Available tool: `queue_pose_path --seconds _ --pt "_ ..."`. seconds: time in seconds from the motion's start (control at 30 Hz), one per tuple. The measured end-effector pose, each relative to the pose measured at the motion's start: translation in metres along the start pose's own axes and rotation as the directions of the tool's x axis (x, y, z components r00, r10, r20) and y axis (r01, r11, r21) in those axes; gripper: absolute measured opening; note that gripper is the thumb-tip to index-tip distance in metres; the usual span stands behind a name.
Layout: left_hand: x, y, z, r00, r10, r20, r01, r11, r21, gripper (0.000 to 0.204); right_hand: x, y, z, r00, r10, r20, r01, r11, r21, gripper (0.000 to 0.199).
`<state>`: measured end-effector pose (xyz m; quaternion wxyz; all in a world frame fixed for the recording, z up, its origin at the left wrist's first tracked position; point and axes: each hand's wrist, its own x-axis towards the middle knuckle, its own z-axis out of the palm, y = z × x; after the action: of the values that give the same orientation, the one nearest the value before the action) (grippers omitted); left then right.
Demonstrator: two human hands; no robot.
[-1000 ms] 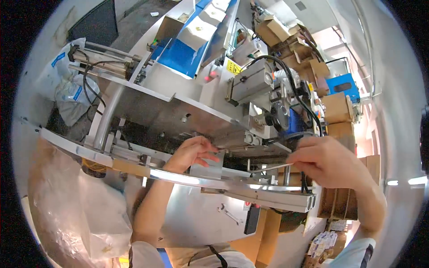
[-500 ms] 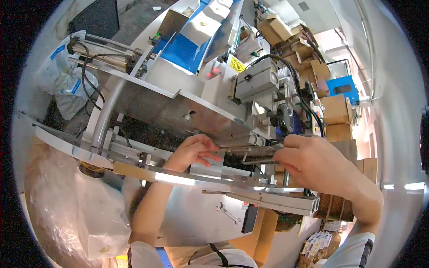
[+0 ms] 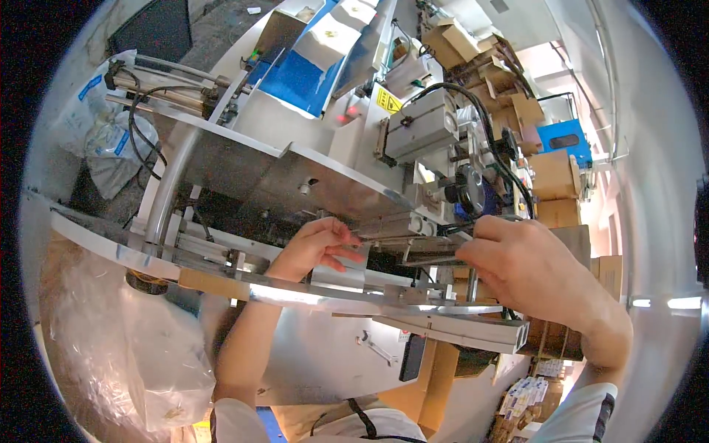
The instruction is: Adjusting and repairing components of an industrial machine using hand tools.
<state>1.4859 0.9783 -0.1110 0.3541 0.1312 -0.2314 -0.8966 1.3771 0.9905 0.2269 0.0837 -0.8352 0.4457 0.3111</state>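
My right hand (image 3: pixel 517 258) is closed on the long arm of a thin L-shaped metal hex key (image 3: pixel 432 261). The key's short arm points up at its left end, beside the steel parts under the machine's sloping plate. Reaching in over the front rail, my left hand (image 3: pixel 321 247) has its fingers apart, their tips near the end of a thin rod (image 3: pixel 391 239). Nothing shows clearly in those fingers. A metal block (image 3: pixel 399 224) sits just above the rod, and a black round knob (image 3: pixel 469 190) stands beyond my right hand.
A curved front rail (image 3: pixel 288 294) runs below my forearms. A wrench (image 3: pixel 377 348) lies on the grey panel beneath. Behind is a blue conveyor belt (image 3: pixel 299 81) carrying white pieces. Cardboard boxes (image 3: pixel 554 177) stack up on the right; clear plastic bags (image 3: pixel 140 347) lie at left.
The view has shifted slightly. My right hand and the hex key have turned a little, with the key's short arm tilting. My left hand keeps nearly the same place and pose.
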Motion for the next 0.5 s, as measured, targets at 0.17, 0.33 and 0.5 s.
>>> queue_pose_path --seconds 0.17,0.33,0.5 --pt "-0.0027 0.0081 0.0071 0.998 -0.051 -0.024 0.051 0.999 -0.006 0.013 0.0024 -0.0024 -0.0003 1.0 -0.025 0.003 0.025 0.999 -0.024 0.015" --pt "-0.0012 0.0028 0.0031 0.999 -0.024 -0.04 0.025 1.0 0.015 0.018 0.0016 -0.0015 0.0009 1.0 -0.014 0.003 0.014 0.999 -0.031 0.014" --pt "-0.0001 0.0027 0.0013 1.0 -0.027 -0.005 0.026 0.999 -0.029 0.016 -0.0002 -0.0005 0.0024 1.0 0.007 -0.005 -0.008 0.999 -0.041 0.014"
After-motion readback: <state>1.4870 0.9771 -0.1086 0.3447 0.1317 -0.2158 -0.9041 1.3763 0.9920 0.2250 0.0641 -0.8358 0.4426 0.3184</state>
